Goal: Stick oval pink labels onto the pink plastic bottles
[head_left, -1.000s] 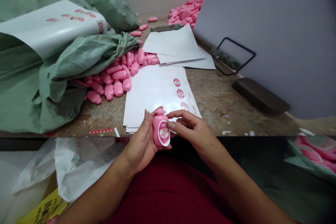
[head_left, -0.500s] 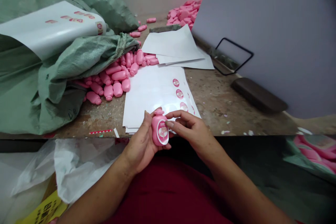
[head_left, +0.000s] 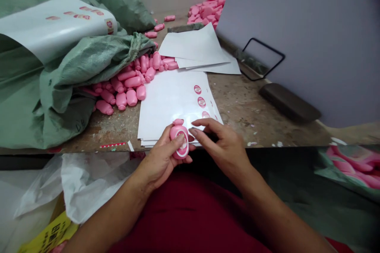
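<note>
My left hand (head_left: 162,154) is closed around a small pink bottle (head_left: 175,131), its thumb pressed on the oval label on the front. The bottle is upright, with its cap end pointing away from me. Just to the right, my right hand (head_left: 224,140) has its thumb and index finger apart with nothing between them, and it does not touch the bottle. Beyond both hands lies a stack of white label sheets (head_left: 166,102); several oval pink stickers (head_left: 201,102) remain along the top sheet's right side.
Many pink bottles (head_left: 132,97) spill from a green woven sack (head_left: 68,83) at the left. Loose white sheets (head_left: 192,45) lie behind the stack. A dark brown block (head_left: 289,102) and a black wire frame (head_left: 264,59) stand by the grey panel (head_left: 311,27).
My left thumb has moved from the bottle's side onto its label. My right fingers have drawn off the bottle to the right. The view has shifted slightly.
</note>
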`<state>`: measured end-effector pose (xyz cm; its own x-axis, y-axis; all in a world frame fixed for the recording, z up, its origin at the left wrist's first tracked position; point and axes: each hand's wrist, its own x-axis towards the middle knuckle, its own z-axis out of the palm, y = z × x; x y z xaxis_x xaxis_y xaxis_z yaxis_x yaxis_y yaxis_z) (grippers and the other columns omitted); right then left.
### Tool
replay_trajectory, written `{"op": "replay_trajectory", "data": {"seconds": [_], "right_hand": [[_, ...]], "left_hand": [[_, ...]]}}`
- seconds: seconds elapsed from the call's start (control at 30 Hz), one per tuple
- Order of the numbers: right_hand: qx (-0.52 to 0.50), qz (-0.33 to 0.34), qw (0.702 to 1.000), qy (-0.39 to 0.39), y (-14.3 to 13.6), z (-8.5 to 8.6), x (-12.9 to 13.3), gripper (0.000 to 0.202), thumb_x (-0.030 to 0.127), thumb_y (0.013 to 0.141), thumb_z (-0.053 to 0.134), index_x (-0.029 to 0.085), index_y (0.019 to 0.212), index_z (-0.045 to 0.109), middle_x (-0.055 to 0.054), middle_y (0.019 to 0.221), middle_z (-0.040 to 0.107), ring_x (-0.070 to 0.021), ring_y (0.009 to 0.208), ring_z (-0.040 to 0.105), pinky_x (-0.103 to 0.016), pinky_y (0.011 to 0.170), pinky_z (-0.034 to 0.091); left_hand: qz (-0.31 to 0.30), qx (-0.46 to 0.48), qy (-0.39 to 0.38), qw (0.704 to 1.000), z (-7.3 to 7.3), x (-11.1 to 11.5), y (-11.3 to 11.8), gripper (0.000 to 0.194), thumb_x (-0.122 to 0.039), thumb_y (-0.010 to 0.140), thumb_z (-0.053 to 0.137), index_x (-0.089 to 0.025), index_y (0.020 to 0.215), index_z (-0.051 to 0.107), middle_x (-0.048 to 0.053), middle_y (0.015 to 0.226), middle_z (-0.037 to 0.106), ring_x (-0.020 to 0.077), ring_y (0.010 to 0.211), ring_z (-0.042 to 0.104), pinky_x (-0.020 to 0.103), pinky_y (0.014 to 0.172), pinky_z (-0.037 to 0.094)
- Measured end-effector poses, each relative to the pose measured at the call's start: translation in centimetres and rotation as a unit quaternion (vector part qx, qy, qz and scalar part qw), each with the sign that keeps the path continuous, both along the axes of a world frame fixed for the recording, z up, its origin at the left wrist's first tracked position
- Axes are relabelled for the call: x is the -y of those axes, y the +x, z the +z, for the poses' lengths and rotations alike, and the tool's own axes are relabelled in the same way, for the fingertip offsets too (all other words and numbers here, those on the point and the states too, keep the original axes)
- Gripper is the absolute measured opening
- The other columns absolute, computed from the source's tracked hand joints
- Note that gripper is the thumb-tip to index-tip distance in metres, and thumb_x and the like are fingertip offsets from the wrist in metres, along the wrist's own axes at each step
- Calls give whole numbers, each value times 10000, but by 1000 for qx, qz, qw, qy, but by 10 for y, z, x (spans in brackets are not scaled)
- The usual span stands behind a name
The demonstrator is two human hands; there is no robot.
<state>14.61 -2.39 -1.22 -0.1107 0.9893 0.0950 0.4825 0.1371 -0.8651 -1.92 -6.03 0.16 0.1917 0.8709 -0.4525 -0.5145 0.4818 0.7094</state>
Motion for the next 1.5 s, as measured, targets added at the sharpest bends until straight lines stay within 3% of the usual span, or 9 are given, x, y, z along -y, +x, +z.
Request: {"op": "replay_trajectory", "data": {"seconds": [0.3,0.43,0.57,0.67,0.77,0.87,1.03,1.2,1.5], "right_hand": [[-101,-35,994,-2,14,-1,-6,233,452,839,670,225,867,717,34,620,526,-136,570,468,-272,540,348],[-98,-52,994,-1,21,-9,-16,258,480,831,675,228,864,721,16,674,591,-155,635,517,-283,592,377],[-36,-83,996,10,38,-20,-39,324,512,867,605,217,912,731,-2,690,638,-174,645,564,-290,596,397],[64,-88,994,25,47,-27,-58,339,459,903,529,210,999,738,-42,801,720,-201,717,623,-305,645,435],[129,-90,987,22,48,-33,-72,308,392,884,526,223,1020,745,-68,881,755,-225,751,645,-320,658,431],[158,-74,985,13,47,-36,-76,297,369,880,522,228,1027,738,-52,788,737,-213,669,624,-307,609,405],[192,-27,981,22,50,-36,-68,238,365,899,536,226,975,714,-31,744,720,-197,644,617,-300,620,403],[232,-3,971,48,51,-35,-62,167,304,907,565,237,936,715,-40,811,757,-217,737,661,-331,703,363],[339,32,927,155,43,-36,-62,154,237,972,551,222,917,693,-7,856,780,-176,693,644,-345,701,247]], "left_hand": [[-64,21,-31,997,5,-3,-6,796,-7,660,769,-304,1325,448,-2,1037,658,165,970,695,243,776,545],[-123,-87,7,988,0,14,-50,863,-154,666,829,-332,1404,420,21,1065,685,235,1068,697,316,871,565],[-195,-414,37,888,-11,54,-146,725,-399,815,736,-394,1478,444,57,1433,606,324,1331,566,461,1092,479],[-133,-608,120,773,-16,60,-191,604,-558,794,697,-454,1375,569,-21,1441,619,377,1364,530,572,1115,446],[-146,-685,206,684,-8,30,-162,490,-557,852,637,-405,1317,634,7,1340,689,338,1181,667,532,1002,550],[-141,-642,374,654,-7,-26,-80,372,-423,971,508,-254,1257,676,92,1219,735,269,1113,695,444,975,566],[-224,-580,529,578,-45,-94,14,412,-329,951,578,-148,1319,616,182,1407,624,312,1354,548,533,1134,437],[-270,-610,522,531,-65,-92,0,449,-400,981,532,-172,1365,579,147,1497,552,319,1422,468,518,1179,382],[-313,-641,483,509,-49,-86,0,452,-373,992,503,-239,1420,557,85,1573,481,337,1427,433,541,1123,417]]}}
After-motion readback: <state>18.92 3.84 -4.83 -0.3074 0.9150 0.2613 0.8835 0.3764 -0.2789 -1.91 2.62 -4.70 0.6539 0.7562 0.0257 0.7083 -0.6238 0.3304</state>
